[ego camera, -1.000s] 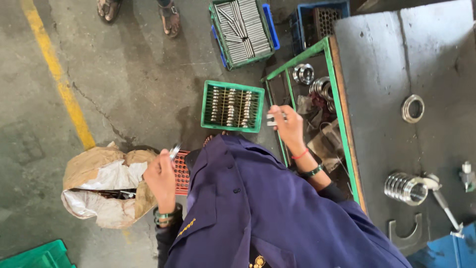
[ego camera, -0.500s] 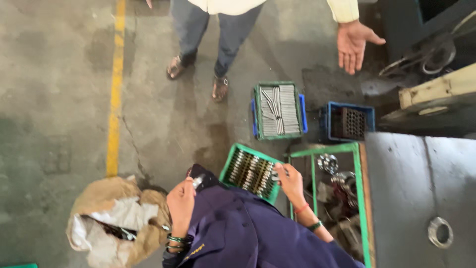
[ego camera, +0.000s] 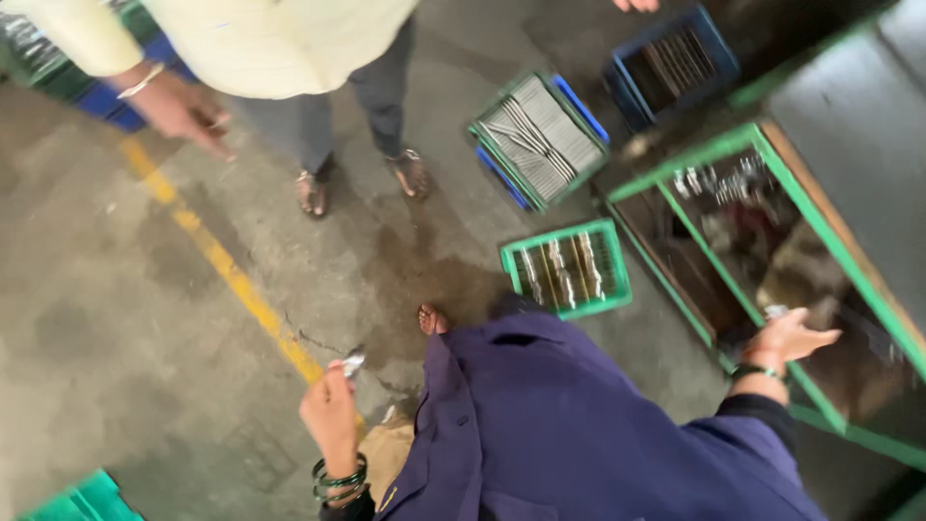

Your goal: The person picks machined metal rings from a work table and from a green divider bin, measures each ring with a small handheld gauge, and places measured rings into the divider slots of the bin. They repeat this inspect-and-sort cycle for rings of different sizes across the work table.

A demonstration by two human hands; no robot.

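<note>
Since half a second ago, the right hand (ego camera: pixel 786 340) has left the small green crate (ego camera: pixel 567 268) of metal rods and now hovers open and empty over the green-framed bin (ego camera: pixel 820 232). Raised above the concrete floor (ego camera: pixel 116 318), the left hand (ego camera: pixel 330 410) pinches a small shiny metal piece (ego camera: pixel 353 363) at its fingertips.

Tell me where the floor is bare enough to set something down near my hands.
Bare concrete lies left of the yellow line, beyond your left hand holding a small metal piece. Crowded: the small green crate, blue crate, and green-framed bin by your right hand; another person's feet ahead.
</note>
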